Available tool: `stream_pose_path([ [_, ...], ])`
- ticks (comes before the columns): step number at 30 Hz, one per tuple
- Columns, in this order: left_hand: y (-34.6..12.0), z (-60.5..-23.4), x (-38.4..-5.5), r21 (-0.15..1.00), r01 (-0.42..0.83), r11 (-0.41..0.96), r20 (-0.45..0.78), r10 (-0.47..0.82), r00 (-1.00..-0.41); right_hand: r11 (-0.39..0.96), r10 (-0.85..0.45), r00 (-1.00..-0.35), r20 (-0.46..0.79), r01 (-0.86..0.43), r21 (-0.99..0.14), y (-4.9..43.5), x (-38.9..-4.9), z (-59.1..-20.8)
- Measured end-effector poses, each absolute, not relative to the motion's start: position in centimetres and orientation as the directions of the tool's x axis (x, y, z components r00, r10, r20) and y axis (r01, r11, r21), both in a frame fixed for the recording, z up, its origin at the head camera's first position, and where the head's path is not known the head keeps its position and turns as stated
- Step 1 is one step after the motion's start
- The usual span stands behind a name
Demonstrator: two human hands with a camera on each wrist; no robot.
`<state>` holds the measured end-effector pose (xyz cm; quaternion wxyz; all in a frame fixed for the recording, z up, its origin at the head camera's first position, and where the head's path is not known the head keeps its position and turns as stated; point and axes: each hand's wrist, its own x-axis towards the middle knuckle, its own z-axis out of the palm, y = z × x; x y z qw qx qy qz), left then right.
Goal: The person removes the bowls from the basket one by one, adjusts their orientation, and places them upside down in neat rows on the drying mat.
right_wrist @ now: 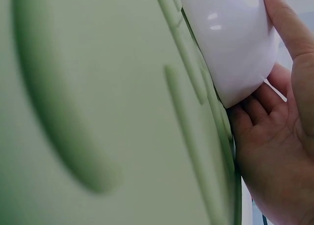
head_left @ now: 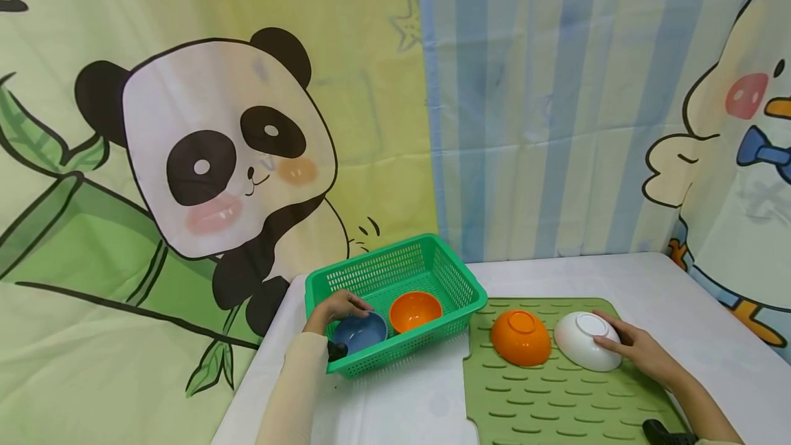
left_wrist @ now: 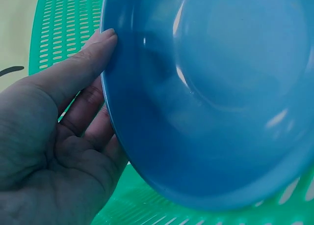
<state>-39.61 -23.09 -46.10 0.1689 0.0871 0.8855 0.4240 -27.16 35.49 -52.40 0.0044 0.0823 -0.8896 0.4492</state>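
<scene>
My left hand (head_left: 343,307) pinches the rim of a blue bowl (left_wrist: 221,136), thumb inside and fingers behind the wall. The blue bowl is upright in the left part of a green plastic basket (head_left: 395,356). To its right in the basket is an upright orange bowl (head_left: 415,312). My right hand (head_left: 636,345) grips an upside-down white bowl (head_left: 583,349) on a green ridged mat (head_left: 525,404), thumb and fingers spread round its side. Left of the white bowl, a second orange bowl (head_left: 521,342) lies upside down on the mat.
The basket and mat sit side by side on a table with a white cloth (head_left: 408,404). Behind them hangs a printed curtain (head_left: 507,122) with a panda and a duck. The basket's perforated walls rise around the bowls inside.
</scene>
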Motion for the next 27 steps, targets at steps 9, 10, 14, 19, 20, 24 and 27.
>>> stream_pose_path([
  [9,-23.20,-46.26,-39.69,0.772,0.011,0.635,-0.226,0.290,-0.930,0.578,-0.151,-0.985,0.087,-0.159,-0.800,35.54,-27.18,-52.57],
  [10,-23.21,-46.28,-39.69,0.772,0.010,0.636,-0.226,0.289,-0.930,0.579,-0.151,-0.985,0.088,-0.160,-0.799,35.56,-27.19,-52.61],
  [14,-23.24,-46.12,-39.63,0.767,0.014,0.642,-0.225,0.290,-0.930,0.580,-0.150,-0.985,0.087,-0.159,-0.799,35.54,-27.20,-52.61],
  [19,-23.38,-45.91,-39.69,0.765,0.035,0.643,-0.203,0.293,-0.934,0.588,-0.146,-0.986,0.085,-0.156,-0.794,35.43,-27.13,-52.48],
  [20,-23.42,-45.93,-39.75,0.762,0.046,0.645,-0.194,0.296,-0.935,0.590,-0.144,-0.986,0.081,-0.151,-0.793,35.41,-27.12,-52.46],
  [24,-23.52,-46.05,-40.01,0.739,0.076,0.670,-0.172,0.297,-0.939,0.587,-0.139,-0.988,0.068,-0.137,-0.798,35.41,-27.11,-52.40],
  [27,-23.48,-45.88,-40.12,0.722,0.079,0.688,-0.170,0.287,-0.943,0.587,-0.136,-0.989,0.064,-0.132,-0.799,35.47,-27.18,-52.38],
])
